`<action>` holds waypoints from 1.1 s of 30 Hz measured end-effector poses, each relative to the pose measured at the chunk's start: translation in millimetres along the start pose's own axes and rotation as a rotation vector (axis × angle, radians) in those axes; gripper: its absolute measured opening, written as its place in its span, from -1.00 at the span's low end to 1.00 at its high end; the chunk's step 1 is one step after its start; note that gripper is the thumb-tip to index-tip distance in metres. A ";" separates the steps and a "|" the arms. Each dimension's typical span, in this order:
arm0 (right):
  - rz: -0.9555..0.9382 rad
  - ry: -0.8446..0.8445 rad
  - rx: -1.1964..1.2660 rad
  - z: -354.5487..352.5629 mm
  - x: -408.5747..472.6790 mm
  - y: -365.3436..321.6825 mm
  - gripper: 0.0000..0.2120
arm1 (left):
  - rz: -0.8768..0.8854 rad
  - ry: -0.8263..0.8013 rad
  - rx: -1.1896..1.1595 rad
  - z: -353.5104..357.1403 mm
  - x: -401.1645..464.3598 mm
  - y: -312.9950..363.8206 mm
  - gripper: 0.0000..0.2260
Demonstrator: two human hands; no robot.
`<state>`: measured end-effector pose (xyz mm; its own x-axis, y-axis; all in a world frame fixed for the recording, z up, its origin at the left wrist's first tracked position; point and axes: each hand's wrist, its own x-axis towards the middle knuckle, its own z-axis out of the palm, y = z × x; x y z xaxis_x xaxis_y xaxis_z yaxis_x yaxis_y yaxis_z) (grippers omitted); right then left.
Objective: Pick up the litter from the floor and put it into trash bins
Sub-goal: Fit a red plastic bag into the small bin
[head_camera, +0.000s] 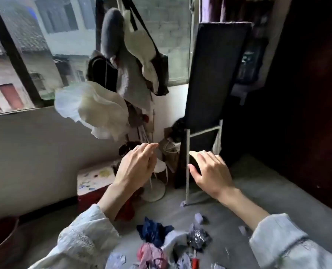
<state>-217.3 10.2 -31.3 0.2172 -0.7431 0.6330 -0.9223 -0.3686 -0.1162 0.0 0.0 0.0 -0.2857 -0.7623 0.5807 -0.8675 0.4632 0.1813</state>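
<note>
So both hands are up in the middle of the frame and neither has any litter in it. The left hand (137,166) has its fingers drawn loosely together and pointing up-right, nothing visibly pinched, though a thin pale string seems to hang near it, hard to tell. The right hand (211,171) is spread flat with relaxed fingers, right by the white frame leg (187,166) of the dark standing board (215,74); can't tell if it's actually touching it.

The litter pile (172,241) sits on the floor (267,183) at the bottom centre: blue, pink, white and silvery wrappers and scraps, well below both hands. A dark red bin-like tub (2,237) shows at the lower left edge, could be the trash bin, not sure.

My read: this is the very start or a gap between pickups. Next move calls for dropping a hand down to the pile, grabbing a crumpled piece, then carrying it over to a bin.
</note>
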 end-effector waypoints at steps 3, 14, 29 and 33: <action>0.122 -0.003 -0.037 -7.5 -50.5 55.4 -0.64 | 0.035 -0.122 -0.113 47.6 1.1 60.6 -0.63; 0.532 0.011 -0.077 -98.7 -212.0 279.7 -0.60 | 0.154 -0.323 -0.280 211.8 28.0 310.6 -0.50; 0.886 -0.077 -0.254 -163.8 -302.9 539.4 -0.62 | 0.359 -0.562 -0.481 408.9 141.5 544.3 -0.72; 0.977 -0.050 -0.257 -141.8 -291.9 630.8 -0.68 | 0.370 -0.639 -0.505 487.7 200.9 586.8 -0.72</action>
<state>-907.7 73.8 -180.8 -0.6619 -0.6800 0.3155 -0.7432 0.5403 -0.3946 -765.1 -101.8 -164.0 -0.8149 -0.5611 0.1456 -0.4352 0.7580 0.4858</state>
